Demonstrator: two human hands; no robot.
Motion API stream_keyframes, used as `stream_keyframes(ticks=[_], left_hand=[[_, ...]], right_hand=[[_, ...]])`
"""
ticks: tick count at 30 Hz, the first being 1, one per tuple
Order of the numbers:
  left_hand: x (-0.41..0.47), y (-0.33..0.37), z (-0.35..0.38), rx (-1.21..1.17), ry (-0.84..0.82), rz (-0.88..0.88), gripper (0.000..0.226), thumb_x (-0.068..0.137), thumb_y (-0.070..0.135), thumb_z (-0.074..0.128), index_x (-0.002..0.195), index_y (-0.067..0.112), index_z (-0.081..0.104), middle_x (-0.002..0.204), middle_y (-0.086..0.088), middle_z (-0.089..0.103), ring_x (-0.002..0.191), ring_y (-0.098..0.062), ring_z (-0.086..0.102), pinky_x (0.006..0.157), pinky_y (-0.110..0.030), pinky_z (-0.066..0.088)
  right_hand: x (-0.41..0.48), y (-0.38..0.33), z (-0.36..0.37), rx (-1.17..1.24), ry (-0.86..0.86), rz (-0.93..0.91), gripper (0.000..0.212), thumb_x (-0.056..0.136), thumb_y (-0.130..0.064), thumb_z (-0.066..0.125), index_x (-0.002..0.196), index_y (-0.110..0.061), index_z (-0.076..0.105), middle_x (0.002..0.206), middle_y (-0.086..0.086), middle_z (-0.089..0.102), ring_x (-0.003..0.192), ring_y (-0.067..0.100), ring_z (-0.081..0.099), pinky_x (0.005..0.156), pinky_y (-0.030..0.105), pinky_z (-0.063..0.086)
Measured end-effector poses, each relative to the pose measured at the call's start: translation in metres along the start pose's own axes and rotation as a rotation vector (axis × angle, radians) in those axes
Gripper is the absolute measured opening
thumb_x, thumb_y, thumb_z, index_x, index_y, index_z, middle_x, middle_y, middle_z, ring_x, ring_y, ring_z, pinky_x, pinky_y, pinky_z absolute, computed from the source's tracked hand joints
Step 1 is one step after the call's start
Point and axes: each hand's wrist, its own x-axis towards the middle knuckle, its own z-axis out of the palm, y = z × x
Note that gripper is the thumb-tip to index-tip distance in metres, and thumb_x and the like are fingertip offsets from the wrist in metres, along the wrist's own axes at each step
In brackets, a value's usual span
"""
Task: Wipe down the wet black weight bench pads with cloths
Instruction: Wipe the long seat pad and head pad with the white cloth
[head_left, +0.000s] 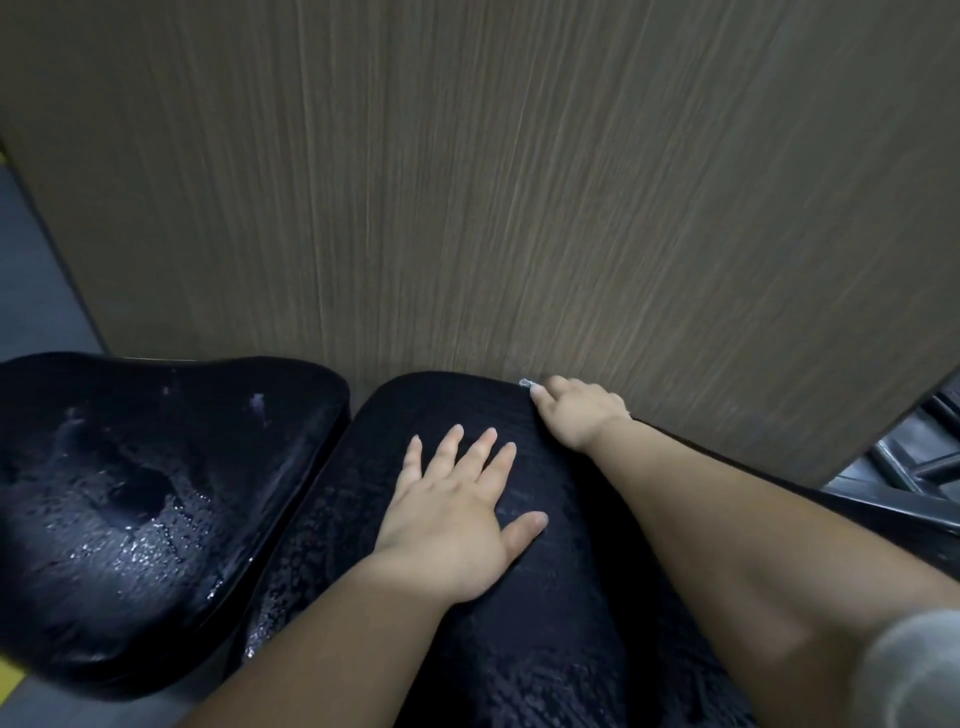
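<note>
While the left hand (457, 525) lies flat with its fingers spread and thumb out to the side, it presses on the middle of the near black padded bench cushion (519, 649), which fills the view from 6 o'clock up to the centre. This cushion's surface looks dull and textured, with droplets along its left flank. Whether a dark cloth covers it I cannot tell.

At 2 o'clock from the left hand, the right hand (576, 410) sits on the cushion's far right edge with its fingers curled down. A small pale scrap (525, 383) shows at the tip of its forefinger, but I cannot tell whether the hand pinches it. A grey sleeve cuff (914, 675) shows on that arm at 4 o'clock.

A second black padded bench cushion (130, 493), glossy and contoured, lies at 8 o'clock, just beside the first with a narrow gap between them. Water beads and pools across its top.

A brown wood-grain panel (467, 182) stands behind both cushions from 10 to 2 o'clock. Black metal frame bars (904, 462) show at 3 o'clock, and grey floor (31, 291) at 9 o'clock.
</note>
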Motion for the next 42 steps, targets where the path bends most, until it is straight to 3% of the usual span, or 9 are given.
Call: stream_keyframes(ticks=[6,15,19,22,34,42], left_hand=[[0.001,-0.002,0.0,0.007,-0.023,-0.002,0.077,0.091,0.074,0.014,0.154,0.035,-0.006,0.161,0.014,-0.014,0.146,-0.013,-0.023,0.118,-0.047,-0.016],[-0.002,-0.006,-0.004,0.012,-0.076,-0.021,0.076,0.092,0.073,0.014,0.154,0.035,-0.009,0.16,0.015,-0.017,0.147,-0.013,-0.022,0.118,-0.046,-0.016],[-0.008,-0.025,-0.009,-0.014,-0.079,-0.119,0.077,0.091,0.074,0.013,0.153,0.035,-0.01,0.159,0.016,-0.018,0.146,-0.012,-0.023,0.118,-0.046,-0.016],[-0.015,-0.037,-0.008,-0.023,-0.03,-0.098,0.076,0.092,0.071,0.013,0.154,0.033,-0.009,0.16,0.016,-0.017,0.146,-0.01,-0.022,0.119,-0.043,-0.015],[-0.014,-0.041,-0.005,-0.061,0.008,-0.067,0.074,0.094,0.069,0.016,0.155,0.031,-0.005,0.161,0.015,-0.014,0.146,-0.011,-0.022,0.119,-0.045,-0.015],[-0.015,-0.041,-0.008,-0.059,-0.011,-0.074,0.074,0.094,0.069,0.017,0.155,0.033,-0.005,0.161,0.016,-0.014,0.146,-0.01,-0.022,0.118,-0.043,-0.016]], right_hand=[[-0.006,0.026,0.0,0.065,0.004,-0.032,0.052,0.1,-0.053,0.019,0.126,-0.024,0.053,0.131,0.003,0.055,0.122,0.026,0.047,0.099,0.04,0.035],[-0.039,0.123,-0.001,0.105,-0.014,0.213,0.055,0.098,-0.057,0.02,0.125,-0.022,0.054,0.134,0.005,0.054,0.125,0.026,0.047,0.103,0.04,0.035],[-0.04,0.122,0.0,0.075,-0.003,0.254,0.056,0.097,-0.058,0.017,0.118,-0.022,0.055,0.129,0.005,0.057,0.12,0.027,0.05,0.101,0.043,0.038],[-0.034,0.105,-0.001,0.058,0.004,0.276,0.058,0.097,-0.058,0.015,0.115,-0.019,0.054,0.127,0.005,0.056,0.118,0.027,0.05,0.099,0.043,0.039],[0.015,-0.053,0.004,-0.003,-0.027,-0.098,0.049,0.1,-0.049,0.021,0.121,-0.017,0.051,0.133,0.009,0.052,0.124,0.031,0.045,0.102,0.045,0.034],[0.011,-0.023,0.004,0.124,-0.05,-0.203,0.042,0.099,-0.052,0.027,0.12,-0.026,0.052,0.125,0.001,0.055,0.118,0.023,0.048,0.1,0.041,0.037]])
